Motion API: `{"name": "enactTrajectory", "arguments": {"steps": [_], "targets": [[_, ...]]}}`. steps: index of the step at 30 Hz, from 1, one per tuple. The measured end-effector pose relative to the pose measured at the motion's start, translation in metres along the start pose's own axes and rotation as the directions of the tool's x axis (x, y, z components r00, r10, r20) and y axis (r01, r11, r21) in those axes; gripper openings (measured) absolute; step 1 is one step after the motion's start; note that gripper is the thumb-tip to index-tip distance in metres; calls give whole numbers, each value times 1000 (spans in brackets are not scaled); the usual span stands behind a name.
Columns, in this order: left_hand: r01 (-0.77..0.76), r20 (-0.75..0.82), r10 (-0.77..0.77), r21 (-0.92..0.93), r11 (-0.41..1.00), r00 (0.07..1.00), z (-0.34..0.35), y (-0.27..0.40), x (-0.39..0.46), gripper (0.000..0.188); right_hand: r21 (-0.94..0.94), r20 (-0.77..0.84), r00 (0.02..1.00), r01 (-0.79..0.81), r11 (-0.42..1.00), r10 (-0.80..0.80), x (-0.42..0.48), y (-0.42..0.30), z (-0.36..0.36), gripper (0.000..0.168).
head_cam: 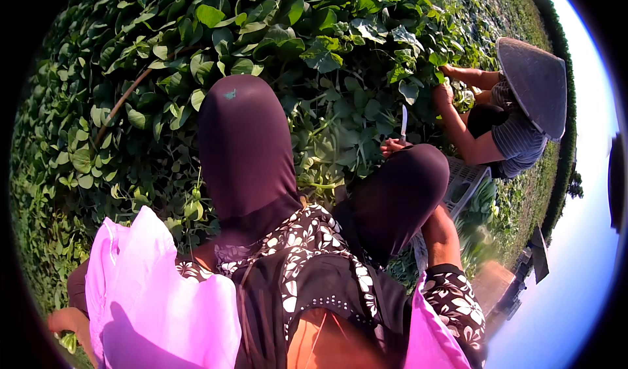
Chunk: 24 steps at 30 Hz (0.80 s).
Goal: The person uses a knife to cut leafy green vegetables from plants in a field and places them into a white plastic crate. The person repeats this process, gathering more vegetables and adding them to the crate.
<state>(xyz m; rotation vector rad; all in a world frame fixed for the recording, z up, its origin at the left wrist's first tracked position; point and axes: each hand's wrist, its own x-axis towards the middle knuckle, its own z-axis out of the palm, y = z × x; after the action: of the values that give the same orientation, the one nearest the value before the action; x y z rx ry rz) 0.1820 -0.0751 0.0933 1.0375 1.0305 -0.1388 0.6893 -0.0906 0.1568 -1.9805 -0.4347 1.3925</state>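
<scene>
Past my right knee (407,192), part of my right hand (391,147) shows, gripping a small knife (404,119). The knife's pale blade points away from me; my knee hides much of the hand. Just ahead of it are green leaves and stems (343,138). My left forearm (203,253) passes behind my raised left knee (245,138), and the left hand is out of sight. Both knees are in dark purple cloth.
At the right, a co-worker in a conical hat (532,87) reaches into the leaves. A plastic crate (466,182) stands beside my right knee, near gathered greens (483,199). A thin curved stick (122,99) crosses the foliage. Another person's limb (71,320) shows lower left.
</scene>
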Motion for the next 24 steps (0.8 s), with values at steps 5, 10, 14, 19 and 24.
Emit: {"name": "enactTrajectory", "arguments": {"steps": [5, 10, 14, 19, 24], "targets": [[-50, 21, 47, 110, 993, 999, -63, 24, 26, 19, -70, 364, 929, 101, 992, -68, -7, -86, 55, 24], [-132, -200, 173, 204, 970, 964, -225, 158, 58, 20, -34, 336, 867, 403, 915, -369, 49, -117, 93, 19], [-454, 79, 475, 463, 761, 877, -203, 346, 107, 22, -111, -76, 619, 774, 623, -782, 153, -153, 119, 15], [-703, 555, 514, 696, 143, 654, -53, 430, 297, 20, -646, -377, 779, 166, 745, -500, 282, -133, 60, 32], [-19, -1, 268, 997, 72, 963, -8, 358, 500, 18, -690, -400, 867, -72, 720, -297, 332, -32, 18, 43]]}}
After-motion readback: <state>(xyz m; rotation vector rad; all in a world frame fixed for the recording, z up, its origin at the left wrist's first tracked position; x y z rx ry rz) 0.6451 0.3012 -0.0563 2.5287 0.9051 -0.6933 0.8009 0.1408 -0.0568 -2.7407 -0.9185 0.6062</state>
